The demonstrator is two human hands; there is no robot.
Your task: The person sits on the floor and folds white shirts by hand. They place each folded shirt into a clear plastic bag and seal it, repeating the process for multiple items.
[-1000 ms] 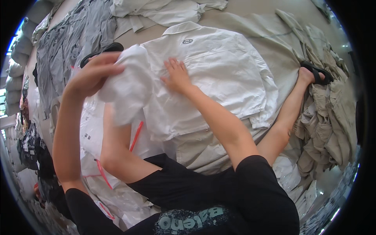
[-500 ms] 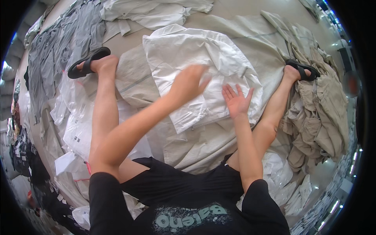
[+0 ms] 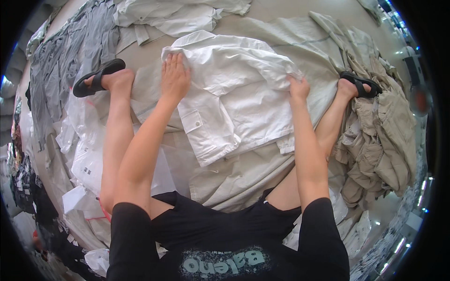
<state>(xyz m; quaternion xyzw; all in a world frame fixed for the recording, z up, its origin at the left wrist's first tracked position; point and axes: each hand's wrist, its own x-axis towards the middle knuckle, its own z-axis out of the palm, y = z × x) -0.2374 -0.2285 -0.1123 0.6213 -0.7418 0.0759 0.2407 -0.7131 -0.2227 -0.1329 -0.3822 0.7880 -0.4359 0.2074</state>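
Observation:
A white garment with a buttoned flap pocket is spread out between my legs, its far part folded and bunched. My left hand lies on its far left edge with the fingers stretched out flat. At the right edge, my right hand pinches a gathered fold of the cloth between thumb and fingers. Under the garment lies a beige cloth sheet.
Grey garments lie at the far left, and white ones at the far edge. A heap of khaki garments sits beside my right foot. Clear plastic bags are by my left leg.
Both hands have come down onto the white garment from above it, moving apart to its two sides. The cloth now lies turned and more spread, showing a flap pocket.

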